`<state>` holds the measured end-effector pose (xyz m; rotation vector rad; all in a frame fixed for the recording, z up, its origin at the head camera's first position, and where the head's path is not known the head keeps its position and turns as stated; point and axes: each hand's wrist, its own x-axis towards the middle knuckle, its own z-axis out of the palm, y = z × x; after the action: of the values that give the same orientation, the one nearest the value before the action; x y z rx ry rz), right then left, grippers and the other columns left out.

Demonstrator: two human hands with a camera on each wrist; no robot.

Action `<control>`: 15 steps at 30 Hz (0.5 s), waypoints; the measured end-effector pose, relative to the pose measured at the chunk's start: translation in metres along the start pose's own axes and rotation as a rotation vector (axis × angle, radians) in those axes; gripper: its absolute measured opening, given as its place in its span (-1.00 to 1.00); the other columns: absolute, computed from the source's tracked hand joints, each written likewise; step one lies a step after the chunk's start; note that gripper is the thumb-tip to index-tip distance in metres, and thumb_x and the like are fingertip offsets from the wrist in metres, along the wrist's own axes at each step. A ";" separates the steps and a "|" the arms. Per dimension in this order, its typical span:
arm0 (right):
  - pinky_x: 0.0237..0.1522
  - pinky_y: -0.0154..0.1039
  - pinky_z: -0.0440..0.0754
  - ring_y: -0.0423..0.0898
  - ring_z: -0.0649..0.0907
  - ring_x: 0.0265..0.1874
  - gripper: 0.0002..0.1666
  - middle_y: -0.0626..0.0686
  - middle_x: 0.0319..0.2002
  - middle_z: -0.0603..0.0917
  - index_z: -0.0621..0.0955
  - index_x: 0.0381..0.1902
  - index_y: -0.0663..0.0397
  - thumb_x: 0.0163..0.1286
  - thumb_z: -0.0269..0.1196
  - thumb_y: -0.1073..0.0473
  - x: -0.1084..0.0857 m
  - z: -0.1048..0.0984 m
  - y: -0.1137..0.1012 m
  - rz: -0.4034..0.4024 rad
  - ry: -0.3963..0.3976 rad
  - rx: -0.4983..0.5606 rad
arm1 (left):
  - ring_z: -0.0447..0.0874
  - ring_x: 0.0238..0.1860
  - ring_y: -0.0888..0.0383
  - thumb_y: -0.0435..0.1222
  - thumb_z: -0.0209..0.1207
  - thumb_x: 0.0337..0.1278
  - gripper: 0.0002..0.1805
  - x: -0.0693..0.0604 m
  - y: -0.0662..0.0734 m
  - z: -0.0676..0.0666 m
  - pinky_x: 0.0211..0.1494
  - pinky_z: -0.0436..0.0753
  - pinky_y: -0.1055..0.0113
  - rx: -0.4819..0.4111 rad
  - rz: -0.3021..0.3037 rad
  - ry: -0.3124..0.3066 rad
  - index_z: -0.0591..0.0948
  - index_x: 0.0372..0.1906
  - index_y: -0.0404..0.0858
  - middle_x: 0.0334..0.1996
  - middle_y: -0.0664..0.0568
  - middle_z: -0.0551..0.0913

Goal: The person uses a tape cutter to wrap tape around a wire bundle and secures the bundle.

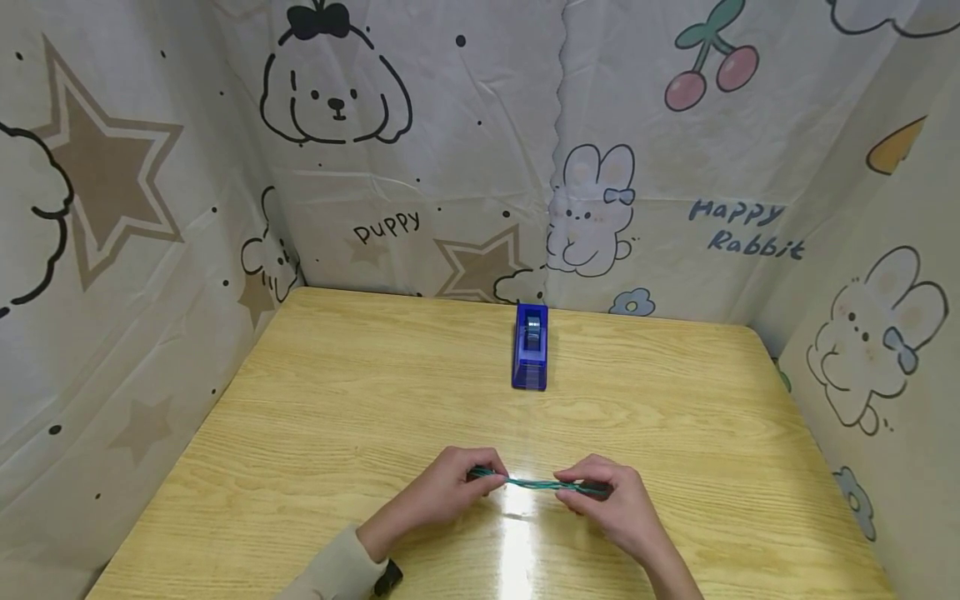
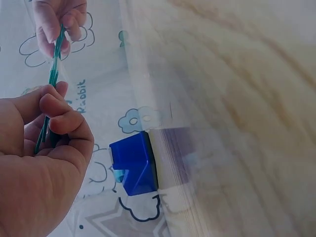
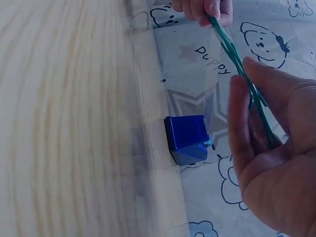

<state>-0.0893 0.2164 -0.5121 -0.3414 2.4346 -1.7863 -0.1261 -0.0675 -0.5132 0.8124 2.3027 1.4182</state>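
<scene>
Nearest to the viewer, at the bottom of the head view, there is a pale sleeve (image 1: 337, 567), with a small dark object (image 1: 387, 577) beside its cuff; what this object is, I cannot tell. A little farther, the left hand (image 1: 453, 487) pinches one part of a bundle of green strands (image 1: 532, 484), and the right hand (image 1: 617, 500) holds the other part, its fingers closed on the strands. The bundle is held over the near half of the bench (image 1: 360, 417), almost level, with its middle bare between the two hands. The left wrist view shows a pale patch (image 2: 57, 65) at this middle; whether it is clear tape or only light, I cannot say.

In my judgement, the step in hand is keeping the strands together, perhaps for binding them with tape. The next move would then call for a firm pinch by one hand, while the other works around the middle.

Farther, well apart from the hands, a blue tape dispenser (image 1: 530, 371) stands on the bench. Behind hangs a printed cloth (image 1: 465, 167).
</scene>
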 end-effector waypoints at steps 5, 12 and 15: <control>-0.47 -0.34 0.65 -0.28 0.64 -0.46 -0.79 0.10 -0.30 0.77 0.83 -0.20 0.18 0.19 0.55 0.27 0.000 0.001 0.000 -0.040 0.034 -0.023 | 0.38 -0.54 0.41 -0.13 0.18 0.52 -0.76 0.001 -0.001 0.000 -0.41 0.43 0.52 -0.017 -0.006 -0.008 0.74 -0.12 -0.19 -0.42 -0.11 0.70; -0.51 -0.34 0.61 -0.28 0.61 -0.55 -0.83 -0.03 -0.41 0.76 0.84 -0.20 0.12 0.23 0.52 0.22 0.001 0.001 -0.002 0.000 0.048 -0.052 | 0.35 -0.55 0.42 -0.10 0.16 0.54 -0.72 0.000 -0.002 0.000 -0.39 0.42 0.52 -0.006 0.017 -0.034 0.73 -0.09 -0.22 -0.48 -0.10 0.67; -0.51 -0.34 0.61 -0.27 0.61 -0.56 -0.84 -0.04 -0.41 0.75 0.85 -0.20 0.08 0.24 0.52 0.20 0.001 0.001 -0.003 0.019 0.046 -0.055 | 0.35 -0.54 0.43 -0.08 0.17 0.53 -0.71 0.001 -0.002 0.000 -0.38 0.43 0.52 0.011 0.025 -0.034 0.73 -0.09 -0.20 -0.51 0.07 0.63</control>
<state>-0.0894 0.2142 -0.5092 -0.2842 2.5134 -1.7416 -0.1271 -0.0679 -0.5150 0.8646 2.2851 1.3922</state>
